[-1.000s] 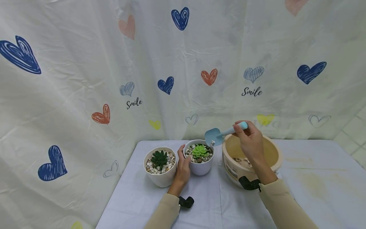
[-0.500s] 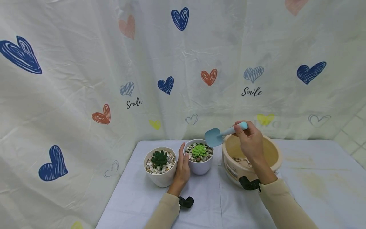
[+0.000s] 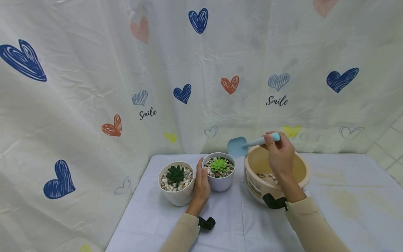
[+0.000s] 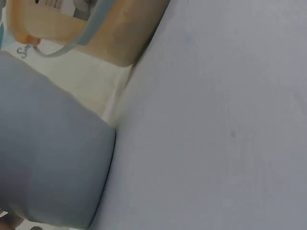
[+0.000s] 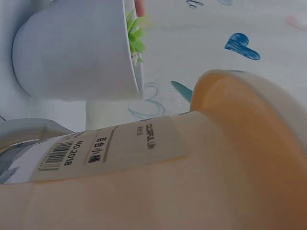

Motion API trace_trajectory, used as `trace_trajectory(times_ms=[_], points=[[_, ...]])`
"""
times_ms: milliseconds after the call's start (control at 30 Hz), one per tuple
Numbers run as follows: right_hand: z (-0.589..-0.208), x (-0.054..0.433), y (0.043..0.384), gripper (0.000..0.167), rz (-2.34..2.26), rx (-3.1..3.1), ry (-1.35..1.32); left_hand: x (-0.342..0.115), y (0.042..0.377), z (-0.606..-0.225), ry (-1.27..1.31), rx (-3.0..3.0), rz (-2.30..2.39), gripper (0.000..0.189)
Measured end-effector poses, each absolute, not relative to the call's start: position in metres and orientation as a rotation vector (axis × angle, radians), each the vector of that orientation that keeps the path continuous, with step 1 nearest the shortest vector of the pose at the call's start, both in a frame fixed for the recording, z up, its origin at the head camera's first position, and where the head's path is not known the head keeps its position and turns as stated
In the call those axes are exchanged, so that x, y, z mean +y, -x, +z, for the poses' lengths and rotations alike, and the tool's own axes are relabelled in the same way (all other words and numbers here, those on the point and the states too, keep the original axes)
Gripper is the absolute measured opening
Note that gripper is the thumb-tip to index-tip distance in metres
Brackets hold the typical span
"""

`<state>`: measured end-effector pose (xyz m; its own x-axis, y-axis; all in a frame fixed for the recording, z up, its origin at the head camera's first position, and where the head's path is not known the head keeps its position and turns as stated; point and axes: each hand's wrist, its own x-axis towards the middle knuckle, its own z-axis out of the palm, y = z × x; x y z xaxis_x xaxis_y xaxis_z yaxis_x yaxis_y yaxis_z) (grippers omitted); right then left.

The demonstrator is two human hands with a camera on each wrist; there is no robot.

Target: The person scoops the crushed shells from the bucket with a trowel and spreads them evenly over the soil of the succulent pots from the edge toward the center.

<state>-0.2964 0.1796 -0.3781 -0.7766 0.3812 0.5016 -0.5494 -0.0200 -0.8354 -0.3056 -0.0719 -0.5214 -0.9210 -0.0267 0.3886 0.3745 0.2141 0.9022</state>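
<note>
My right hand (image 3: 281, 154) grips the handle of a light blue hand trowel (image 3: 237, 147), whose bare blade hangs over the gap between a white pot and a beige basin. In that white pot (image 3: 221, 183) a bright green succulent (image 3: 218, 164) stands among small pebbles. Fingers straight, my left hand (image 3: 201, 187) rests along the pot's left side. The right wrist view catches the trowel's blade edge (image 5: 181, 89) past the basin rim, with the pot (image 5: 72, 52) beyond. Most of the left hand is out of the left wrist view, where the pot's wall (image 4: 53, 153) shows.
A cream pot (image 3: 178, 198) with a dark green succulent (image 3: 175, 174) and pebbles stands left of my left hand. The beige basin (image 3: 256, 180), under my right hand, has some pebbles (image 3: 267, 177) at its bottom. A heart-printed curtain (image 3: 201, 70) hangs behind the cloth-covered table (image 3: 340, 196).
Pebbles on the trowel's blade a second ago are gone. The trowel and right hand have moved slightly up and right. My left fingers have straightened from around the pot's rim.
</note>
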Motion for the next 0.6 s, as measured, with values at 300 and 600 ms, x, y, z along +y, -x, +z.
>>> trace_trajectory(times_ms=[300,600], points=[[-0.37,0.209,0.279,0.019,1.943,-1.22,-0.147,-0.053,0.285,-0.489,0.415,-2.111,-1.412,0.057],[-0.367,0.263,0.255,0.014,1.814,-1.588,0.097,-0.026,0.263,-0.465,0.628,-1.946,-1.358,0.03]])
